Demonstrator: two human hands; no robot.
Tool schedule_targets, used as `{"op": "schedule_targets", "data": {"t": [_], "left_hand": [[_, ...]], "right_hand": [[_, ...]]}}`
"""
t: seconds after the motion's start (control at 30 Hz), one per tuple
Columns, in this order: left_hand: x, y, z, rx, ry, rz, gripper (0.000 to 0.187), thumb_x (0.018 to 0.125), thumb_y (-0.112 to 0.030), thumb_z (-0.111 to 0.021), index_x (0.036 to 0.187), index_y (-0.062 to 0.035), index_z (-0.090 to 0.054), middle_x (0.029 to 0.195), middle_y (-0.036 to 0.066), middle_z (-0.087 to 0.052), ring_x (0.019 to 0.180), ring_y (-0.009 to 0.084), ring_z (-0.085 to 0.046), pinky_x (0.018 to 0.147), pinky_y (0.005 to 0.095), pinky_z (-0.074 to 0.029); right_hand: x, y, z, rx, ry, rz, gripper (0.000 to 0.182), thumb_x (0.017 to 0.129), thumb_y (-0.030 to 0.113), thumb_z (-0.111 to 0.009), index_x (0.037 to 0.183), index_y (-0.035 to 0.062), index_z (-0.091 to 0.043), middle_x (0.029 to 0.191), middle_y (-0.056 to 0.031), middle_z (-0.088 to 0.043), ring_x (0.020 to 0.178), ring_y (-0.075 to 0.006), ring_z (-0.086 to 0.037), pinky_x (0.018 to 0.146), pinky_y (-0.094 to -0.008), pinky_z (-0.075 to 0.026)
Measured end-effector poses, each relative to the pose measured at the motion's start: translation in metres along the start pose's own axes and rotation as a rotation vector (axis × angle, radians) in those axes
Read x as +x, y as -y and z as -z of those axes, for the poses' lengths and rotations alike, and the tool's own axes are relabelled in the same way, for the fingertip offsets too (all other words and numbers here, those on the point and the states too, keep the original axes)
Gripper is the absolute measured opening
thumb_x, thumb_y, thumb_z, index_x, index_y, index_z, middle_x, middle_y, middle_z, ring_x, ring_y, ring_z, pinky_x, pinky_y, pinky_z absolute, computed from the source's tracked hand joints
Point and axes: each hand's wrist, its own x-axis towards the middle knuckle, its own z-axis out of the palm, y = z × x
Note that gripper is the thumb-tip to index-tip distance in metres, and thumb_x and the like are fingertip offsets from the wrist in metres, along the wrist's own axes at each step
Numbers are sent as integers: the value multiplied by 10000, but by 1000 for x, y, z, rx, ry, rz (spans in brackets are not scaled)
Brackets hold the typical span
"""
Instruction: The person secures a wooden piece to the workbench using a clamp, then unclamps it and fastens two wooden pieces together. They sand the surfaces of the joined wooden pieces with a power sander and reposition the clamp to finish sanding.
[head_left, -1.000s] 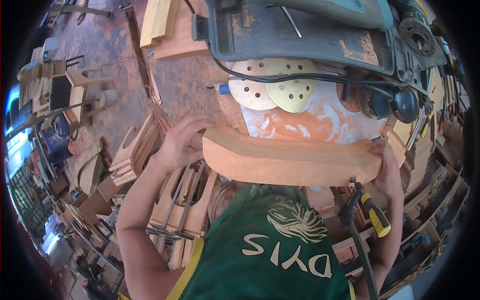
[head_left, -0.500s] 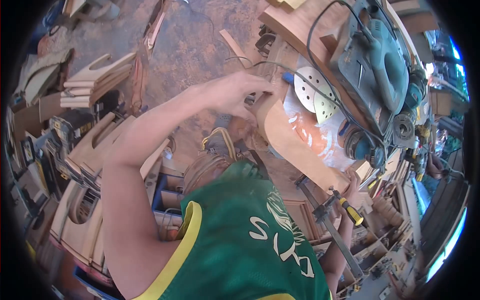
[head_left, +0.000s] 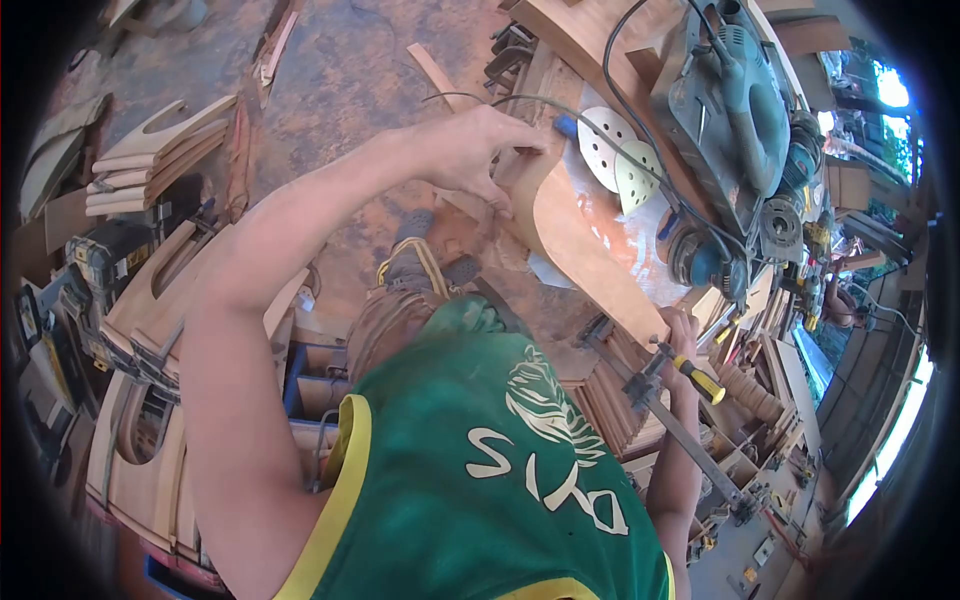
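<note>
A curved wooden board (head_left: 590,262) slants across the middle. My left hand (head_left: 485,155) is at its upper end, fingers and thumb curled round the edge. At the lower end, my right hand (head_left: 682,332) has its fingers closed on the board; part of this hand is hidden. Just below it is a bar clamp (head_left: 690,440) with a yellow and black handle (head_left: 700,380). Perforated sanding discs (head_left: 600,150) lie beyond the board.
A large power tool (head_left: 750,110) with a black cable and a round sander (head_left: 700,262) are at the right. Stacked wooden pieces (head_left: 155,160) and clamped curved parts (head_left: 140,430) stand at the left. A sandalled foot (head_left: 410,270) shows below the board.
The whole view has shifted, so most things appear further left and up. Both hands remain at the board's two ends.
</note>
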Motion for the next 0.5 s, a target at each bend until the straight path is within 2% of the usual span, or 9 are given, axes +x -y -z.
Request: {"op": "schedule_targets", "data": {"t": [0.13, 0.27, 0.37, 0.4, 0.5], "left_hand": [[0, 1, -2, 15, -9, 13, 830, 649, -257, -955, 1366, -24, -610, 1229, 177, -702, 1118, 362, -684, 983, 446, -560], [2, -9, 2, 58, 20, 50, 841, 662, -238, -945, 1400, -35, -595, 1216, 186, -715, 1106, 371, -690, 1002, 450, -552], [1, -6, 0, 81, 12, 76, 826, 677, -227, -936, 1402, -34, -590, 1200, 199, -722, 1116, 375, -695, 1013, 452, -549], [3, -5, -1, 86, 6, 79, 820, 683, -224, -934, 1401, -32, -589, 1194, 204, -724, 1120, 375, -696, 1015, 453, -548], [6, -19, 3, 162, 47, 103, 811, 692, -228, -931, 1398, -26, -587, 1220, 220, -716, 1143, 372, -701, 1018, 463, -552]], "right_hand": [[2, -4, -3, -15, -56, 61, 495, 759, 210, -773, 1228, 85, -680, 1225, -131, -671, 1192, -398, -566, 1078, -502, -436], [0, -7, -5, -105, 0, 82, 528, 774, 271, -748, 1274, 125, -661, 1236, -104, -662, 1238, -365, -553, 1129, -522, -372], [4, -22, -10, -131, -5, 139, 588, 718, 278, -787, 1270, 121, -660, 1215, -94, -656, 1222, -359, -556, 1124, -523, -377], [7, -10, -3, -142, -1, 149, 604, 651, 262, -823, 1213, 112, -661, 1138, -92, -645, 1147, -355, -572, 1070, -512, -407], [5, -11, -6, -118, 18, 71, 588, 602, 231, -838, 1147, 105, -654, 1066, -98, -623, 1070, -348, -573, 988, -498, -433]]}}
